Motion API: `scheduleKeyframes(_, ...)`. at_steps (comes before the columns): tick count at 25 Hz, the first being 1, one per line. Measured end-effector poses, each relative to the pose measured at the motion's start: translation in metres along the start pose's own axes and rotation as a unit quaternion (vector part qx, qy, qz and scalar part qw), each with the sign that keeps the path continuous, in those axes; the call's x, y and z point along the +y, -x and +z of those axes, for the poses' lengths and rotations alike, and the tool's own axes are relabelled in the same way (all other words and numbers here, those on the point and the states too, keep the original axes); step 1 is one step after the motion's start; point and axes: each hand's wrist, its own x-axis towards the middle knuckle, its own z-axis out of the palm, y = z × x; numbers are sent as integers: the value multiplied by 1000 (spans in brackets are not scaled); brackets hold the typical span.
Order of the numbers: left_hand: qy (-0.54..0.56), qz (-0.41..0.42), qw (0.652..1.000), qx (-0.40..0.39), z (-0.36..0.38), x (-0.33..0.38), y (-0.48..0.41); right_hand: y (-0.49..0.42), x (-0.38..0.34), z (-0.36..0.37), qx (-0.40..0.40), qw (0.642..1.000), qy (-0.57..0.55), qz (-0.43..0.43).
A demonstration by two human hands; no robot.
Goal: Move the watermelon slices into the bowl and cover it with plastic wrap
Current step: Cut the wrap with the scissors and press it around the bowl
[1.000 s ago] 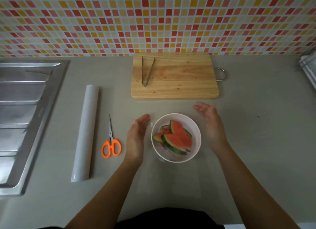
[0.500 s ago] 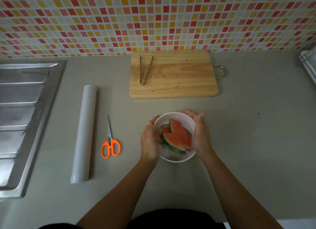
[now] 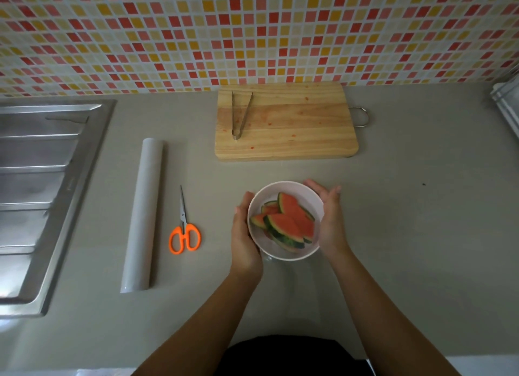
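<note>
A white bowl (image 3: 283, 189) stands on the grey counter and holds several watermelon slices (image 3: 289, 224) with red flesh and green rind. A thin clear film seems to lie over the bowl, with a faint edge below its rim. My left hand (image 3: 243, 235) presses against the bowl's left side. My right hand (image 3: 330, 218) cups the right side, fingers curled round the far rim. The roll of plastic wrap (image 3: 141, 215) lies lengthwise to the left, apart from both hands.
Orange-handled scissors (image 3: 184, 233) lie between the roll and the bowl. A wooden cutting board (image 3: 295, 128) with metal tongs (image 3: 240, 114) on it sits by the tiled wall. A steel sink drainer (image 3: 42, 190) fills the left. A white rack (image 3: 508, 105) is at the right edge.
A second ago both hands were open and apart on either side of the bowl. They closed in onto its sides and now hold it, the right hand's fingers a little further round the rim.
</note>
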Motion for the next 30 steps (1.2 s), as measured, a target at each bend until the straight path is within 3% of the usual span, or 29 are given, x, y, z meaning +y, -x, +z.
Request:
scheduleKeyframes(5, 13, -14, 998, 55, 18, 0, -8, -2, 1, 5, 22, 1000, 0, 20)
scheduleKeyframes(10, -225, 31, 974, -17, 0, 20, -23, -3, 3, 3, 27, 999, 13, 32)
scheduleKeyframes(13, -279, 15, 958, -60, -3, 37, -45, -3, 4, 3, 27, 999, -5, 34)
scheduleKeyframes(16, -234, -18, 960, -150, 4, 33, -55, -4, 7, 2, 21, 999, -22, 32)
scheduleKeyframes(25, -148, -86, 985, -35, 17, 29, -54, -16, -7, 1, -30, 998, -46, 45)
scheduleKeyframes(27, -148, -64, 987, -4, 18, 25, -44, -22, -17, 2, 91, 995, 3, -46)
scheduleKeyframes(29, -141, -34, 989, 30, 12, 18, -28, -21, -28, -3, 260, 956, 14, -136)
scheduleKeyframes(30, -146, -16, 988, 52, 6, 17, -21, -15, -29, -7, 302, 942, 10, -145)
